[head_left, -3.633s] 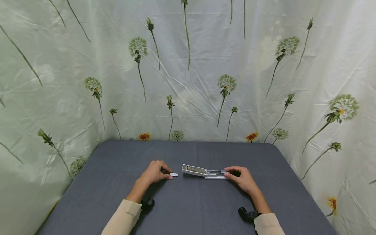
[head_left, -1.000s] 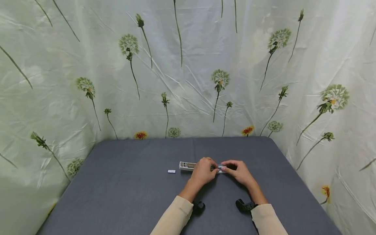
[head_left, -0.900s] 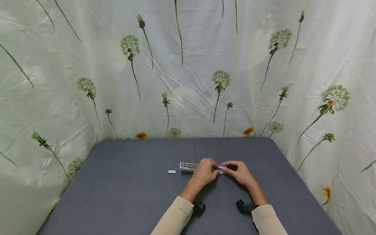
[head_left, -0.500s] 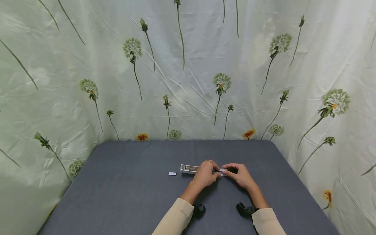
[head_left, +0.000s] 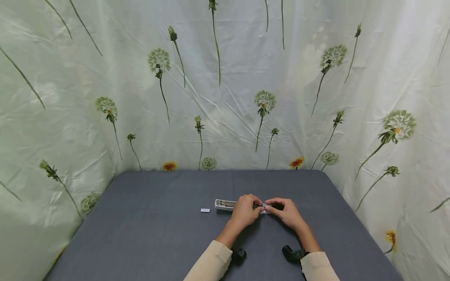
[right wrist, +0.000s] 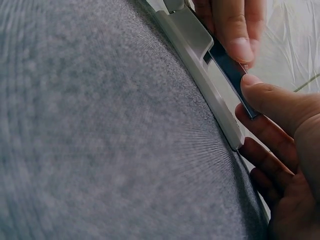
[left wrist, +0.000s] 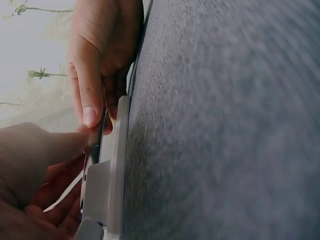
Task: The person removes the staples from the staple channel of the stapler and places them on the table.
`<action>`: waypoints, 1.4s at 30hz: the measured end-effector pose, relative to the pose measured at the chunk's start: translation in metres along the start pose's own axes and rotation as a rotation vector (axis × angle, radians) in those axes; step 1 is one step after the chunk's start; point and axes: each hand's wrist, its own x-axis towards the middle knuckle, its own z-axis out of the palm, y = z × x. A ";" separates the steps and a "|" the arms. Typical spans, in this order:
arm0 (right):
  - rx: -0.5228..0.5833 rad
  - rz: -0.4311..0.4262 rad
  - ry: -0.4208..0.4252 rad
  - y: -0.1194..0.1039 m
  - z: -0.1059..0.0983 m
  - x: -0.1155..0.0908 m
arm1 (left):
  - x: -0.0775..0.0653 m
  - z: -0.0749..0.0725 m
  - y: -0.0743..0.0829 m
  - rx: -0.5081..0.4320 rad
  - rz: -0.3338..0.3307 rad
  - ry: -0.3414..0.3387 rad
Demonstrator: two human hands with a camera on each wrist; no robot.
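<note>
An opened-out white stapler [head_left: 225, 205] lies across the table, its lid folded back to the left and its dark metal magazine [right wrist: 227, 70] raised slightly above the white base [right wrist: 220, 107]. My left hand [head_left: 244, 210] reaches over its middle, thumb and fingers pinching about the magazine; I cannot tell whether staples sit between them. My right hand [head_left: 290, 214] grips the magazine's front end, thumb on top and a finger beneath. The two thumb tips nearly meet there. To the left lies a small whitish block [head_left: 205, 210], looking like a staple strip.
A dark grey cloth [head_left: 158, 234] covers the table. Behind it hangs a pale curtain [head_left: 228, 117] printed with dandelions. Black straps with camera mounts [head_left: 294, 254] circle both wrists.
Earlier my left hand was holding the small whitish block; the block now lies on the table and that hand has moved right onto the stapler. Over the last second both hands barely shift.
</note>
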 end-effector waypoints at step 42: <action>0.035 -0.009 -0.035 -0.026 -0.003 -0.008 | 0.009 -0.002 -0.004 -0.022 0.009 -0.045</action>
